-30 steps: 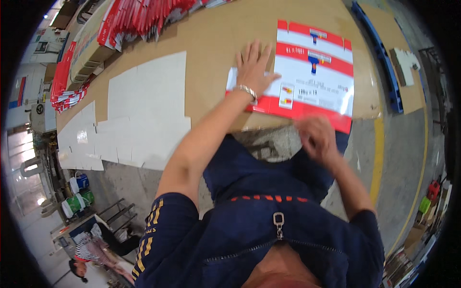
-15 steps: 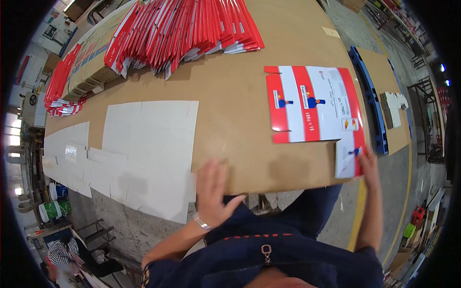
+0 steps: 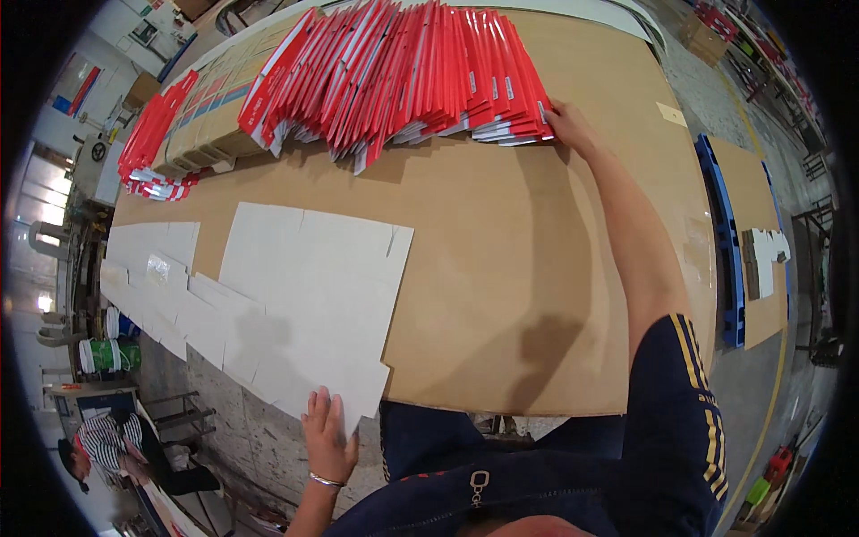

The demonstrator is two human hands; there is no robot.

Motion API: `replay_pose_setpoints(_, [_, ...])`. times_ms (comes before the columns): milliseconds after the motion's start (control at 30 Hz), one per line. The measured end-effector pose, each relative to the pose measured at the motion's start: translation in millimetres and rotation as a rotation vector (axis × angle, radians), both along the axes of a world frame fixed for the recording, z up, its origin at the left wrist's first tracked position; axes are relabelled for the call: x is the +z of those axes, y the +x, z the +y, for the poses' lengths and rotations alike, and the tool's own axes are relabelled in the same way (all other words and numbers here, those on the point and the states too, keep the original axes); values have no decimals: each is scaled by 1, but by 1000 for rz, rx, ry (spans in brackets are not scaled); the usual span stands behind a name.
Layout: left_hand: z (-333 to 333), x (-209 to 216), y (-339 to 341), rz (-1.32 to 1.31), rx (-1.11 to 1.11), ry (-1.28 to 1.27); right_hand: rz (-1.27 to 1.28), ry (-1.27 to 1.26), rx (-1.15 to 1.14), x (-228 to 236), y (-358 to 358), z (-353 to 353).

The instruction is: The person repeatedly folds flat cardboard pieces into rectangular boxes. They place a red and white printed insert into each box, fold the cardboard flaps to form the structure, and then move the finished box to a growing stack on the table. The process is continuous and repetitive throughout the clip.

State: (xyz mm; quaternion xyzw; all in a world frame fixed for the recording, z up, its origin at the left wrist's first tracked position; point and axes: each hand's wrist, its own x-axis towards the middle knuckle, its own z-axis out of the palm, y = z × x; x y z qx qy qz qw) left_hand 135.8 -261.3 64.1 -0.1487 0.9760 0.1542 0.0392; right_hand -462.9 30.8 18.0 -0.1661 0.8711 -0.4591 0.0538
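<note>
My right hand (image 3: 569,123) reaches far across the brown table (image 3: 537,268) and touches the right end of a long leaning row of folded red and white cartons (image 3: 403,76). Whether it grips one I cannot tell. My left hand (image 3: 327,430) lies flat with fingers spread on the near corner of a large white flat carton blank (image 3: 304,304) that overhangs the table's near edge.
More white blanks (image 3: 148,268) overlap to the left. Brown cardboard boxes (image 3: 224,98) and more red cartons (image 3: 157,143) stand at the far left. A blue pallet (image 3: 725,251) with cardboard lies right of the table. A person (image 3: 116,447) sits low at left.
The red and white printed sheet that lay at the table's right is gone from there. My right hand has stretched out to the red carton row. My left hand dropped to the white blank's corner.
</note>
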Motion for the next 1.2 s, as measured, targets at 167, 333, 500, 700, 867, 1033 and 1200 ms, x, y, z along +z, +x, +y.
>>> replay_pose_setpoints(167, [10, 31, -12, 370, -59, 25, 529, 97, 396, 33, 222, -40])
replay_pose_setpoints(333, [52, 69, -29, 431, -321, 249, 600, 28, 921, 77, 419, -74])
replay_pose_setpoints(500, [38, 57, -22, 129, -282, 133, 525, -44, 403, 46, 432, 16])
replay_pose_setpoints(700, [24, -38, -65, 275, -533, 198, 286, 62, -20, 55, 462, 155])
replay_pose_setpoints(867, [71, -39, -103, 271, -630, 449, 349, 281, -323, 15, 507, 212])
replay_pose_setpoints(1033, [121, -51, -103, 492, -256, 276, 345, 302, -311, 9, 524, 209])
replay_pose_setpoints(1200, [148, -49, -106, 357, -766, 567, 165, 10, -585, 19, 515, 190])
